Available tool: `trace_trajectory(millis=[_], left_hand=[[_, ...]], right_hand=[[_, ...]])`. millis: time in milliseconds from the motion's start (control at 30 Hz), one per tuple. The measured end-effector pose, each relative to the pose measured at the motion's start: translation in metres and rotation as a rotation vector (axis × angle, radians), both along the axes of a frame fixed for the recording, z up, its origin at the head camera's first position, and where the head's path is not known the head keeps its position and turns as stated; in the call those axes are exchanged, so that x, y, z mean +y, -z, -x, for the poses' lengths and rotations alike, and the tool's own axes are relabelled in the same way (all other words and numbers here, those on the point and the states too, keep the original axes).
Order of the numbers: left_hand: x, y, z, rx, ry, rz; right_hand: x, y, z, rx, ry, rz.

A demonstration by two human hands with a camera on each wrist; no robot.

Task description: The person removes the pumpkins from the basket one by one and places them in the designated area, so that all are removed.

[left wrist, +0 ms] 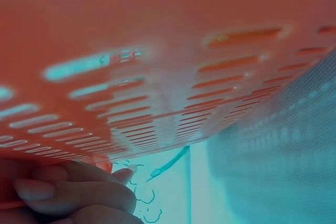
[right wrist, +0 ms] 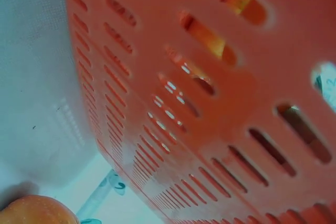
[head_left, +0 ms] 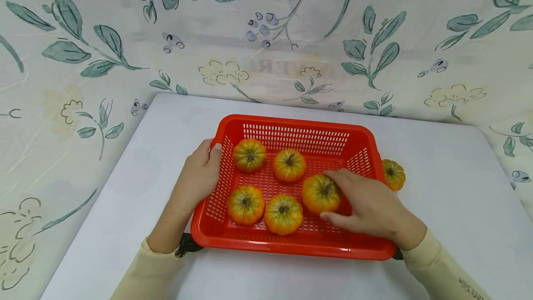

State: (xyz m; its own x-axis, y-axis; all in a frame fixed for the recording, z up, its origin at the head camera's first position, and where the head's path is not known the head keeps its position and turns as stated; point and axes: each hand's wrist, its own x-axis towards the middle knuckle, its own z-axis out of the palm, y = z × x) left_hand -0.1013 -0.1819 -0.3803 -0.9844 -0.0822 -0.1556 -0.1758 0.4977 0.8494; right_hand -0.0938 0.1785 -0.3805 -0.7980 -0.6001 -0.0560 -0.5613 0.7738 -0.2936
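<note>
The white table (head_left: 449,193) carries a red basket (head_left: 300,246), set short of the far edge. The left hand (head_left: 197,174) is curled closed over the basket's left rim, a hold that should steady it well. The right hand (head_left: 370,203), half closed, grips a pumpkin (head_left: 317,194) towards the basket's right edge; thumb and fingers should bear on its sides, off the stem. Four other pumpkins (head_left: 245,205) sit inside; an outer pumpkin (head_left: 395,175) lies just beyond the right edge.

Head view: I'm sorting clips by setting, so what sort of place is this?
Probably a staged indoor tabletop set: a white table stands before a floral-patterned backdrop, and a red basket holds five pumpkins.
</note>
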Motion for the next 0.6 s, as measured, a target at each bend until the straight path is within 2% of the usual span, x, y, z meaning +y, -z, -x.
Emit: trace_trajectory(millis=[200, 400, 600], left_hand=[[0.001, 0.000, 0.001, -0.010, 0.001, 0.011], [0.004, -0.001, 0.002, -0.009, -0.002, 0.072], [0.003, -0.001, 0.001, -0.002, -0.021, 0.118]], right_hand=[[0.002, -0.001, -0.002, 0.002, 0.022, 0.043], [0.007, -0.003, -0.004, -0.024, 0.048, 0.113], [0.016, -0.010, -0.009, -0.025, 0.071, 0.140]])
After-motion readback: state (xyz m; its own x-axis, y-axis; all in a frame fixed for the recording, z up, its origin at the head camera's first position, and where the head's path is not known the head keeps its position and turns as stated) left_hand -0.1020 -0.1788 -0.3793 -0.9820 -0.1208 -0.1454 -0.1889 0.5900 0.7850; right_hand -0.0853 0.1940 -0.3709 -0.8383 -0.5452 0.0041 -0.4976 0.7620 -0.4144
